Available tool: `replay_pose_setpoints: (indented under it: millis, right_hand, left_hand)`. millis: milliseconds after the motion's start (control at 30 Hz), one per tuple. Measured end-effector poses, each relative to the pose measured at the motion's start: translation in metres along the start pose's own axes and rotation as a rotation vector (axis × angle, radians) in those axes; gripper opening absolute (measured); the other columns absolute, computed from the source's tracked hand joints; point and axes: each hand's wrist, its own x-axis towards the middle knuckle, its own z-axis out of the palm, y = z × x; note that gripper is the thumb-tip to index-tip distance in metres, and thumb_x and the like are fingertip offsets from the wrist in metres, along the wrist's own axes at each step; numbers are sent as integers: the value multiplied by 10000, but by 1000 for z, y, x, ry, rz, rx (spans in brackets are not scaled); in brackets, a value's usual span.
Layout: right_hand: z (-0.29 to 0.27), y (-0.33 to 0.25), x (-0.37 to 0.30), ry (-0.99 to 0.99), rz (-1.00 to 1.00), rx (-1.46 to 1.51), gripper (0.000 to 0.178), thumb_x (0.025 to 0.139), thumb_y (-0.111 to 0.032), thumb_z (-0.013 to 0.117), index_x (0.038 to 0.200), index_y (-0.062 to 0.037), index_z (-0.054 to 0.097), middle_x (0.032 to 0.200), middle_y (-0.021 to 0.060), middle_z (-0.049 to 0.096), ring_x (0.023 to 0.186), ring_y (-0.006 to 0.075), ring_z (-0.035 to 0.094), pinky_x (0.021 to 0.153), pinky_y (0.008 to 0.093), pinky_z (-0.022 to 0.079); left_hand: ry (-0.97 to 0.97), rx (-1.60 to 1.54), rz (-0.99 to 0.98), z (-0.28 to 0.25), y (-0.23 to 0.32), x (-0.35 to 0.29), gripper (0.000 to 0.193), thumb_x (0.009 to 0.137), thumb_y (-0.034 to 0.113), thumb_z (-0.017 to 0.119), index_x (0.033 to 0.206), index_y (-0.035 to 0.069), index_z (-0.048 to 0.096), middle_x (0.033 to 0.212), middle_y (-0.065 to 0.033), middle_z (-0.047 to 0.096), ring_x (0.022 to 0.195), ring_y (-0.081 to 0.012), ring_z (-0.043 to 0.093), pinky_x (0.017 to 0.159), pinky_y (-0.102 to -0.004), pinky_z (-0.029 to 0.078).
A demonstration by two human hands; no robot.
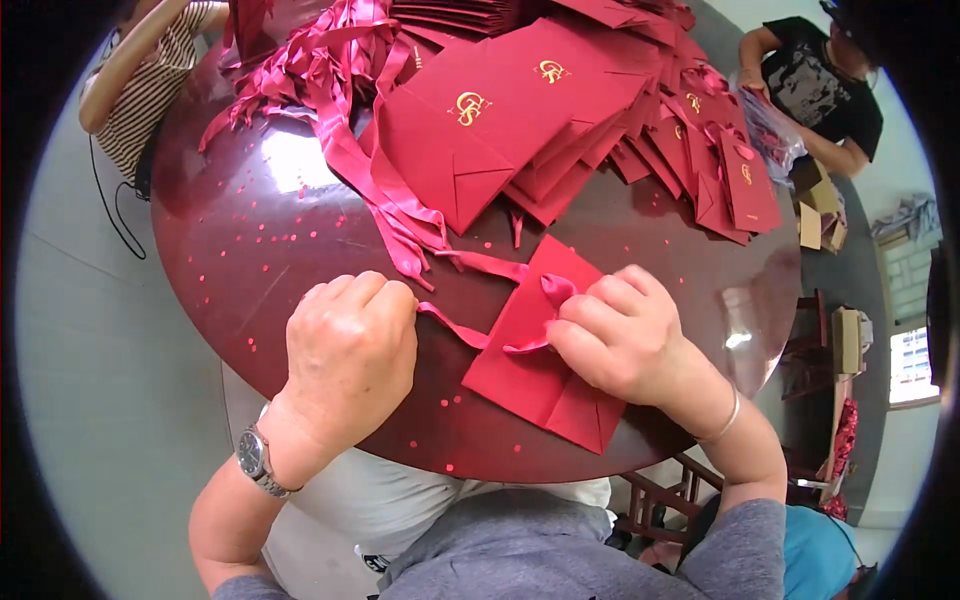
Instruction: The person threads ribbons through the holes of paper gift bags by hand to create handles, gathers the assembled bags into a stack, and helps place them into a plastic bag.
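A small red paper gift bag lies flat and slanted near the table's front edge. My left hand is closed in a fist left of it, gripping a pink-red satin ribbon that runs across to the bag. Over the bag's right side, my right hand is curled round a bunched part of ribbon, whose end sticks out past the fingers. A second ribbon strand reaches the bag's upper edge from the left. Both sets of fingertips are hidden.
Large red bags are piled at the back of the round dark table. A heap of loose ribbons trails toward me. Small red dots are scattered around. One person handles a clear plastic bag at right; another stands at left.
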Motion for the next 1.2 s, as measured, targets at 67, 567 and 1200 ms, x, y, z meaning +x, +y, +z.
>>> replay_pose_setpoints:
  millis: [67,567,1200]
  right_hand:
    - [6,-3,-2,164,88,-113,243,655,-196,792,728,-126,571,665,5,541,559,172,507,506,292,375]
    - [17,-8,-24,128,592,90,203,815,-211,716,815,-67,571,686,85,588,599,266,610,536,347,473]
    - [14,-9,-14,172,277,35,242,773,-92,631,1013,-68,631,910,73,634,693,230,620,570,335,489]
  left_hand:
    - [-3,-7,-7,-1,1,0,107,717,-2,646,698,36,548,667,-108,539,657,-301,572,616,-400,453]
    - [-79,142,-33,-15,1,-10,174,683,6,623,658,71,464,618,-80,475,587,-268,555,551,-374,447]
    - [-268,-322,141,-16,21,34,218,746,19,684,962,20,664,893,-134,632,765,-311,629,659,-381,517]
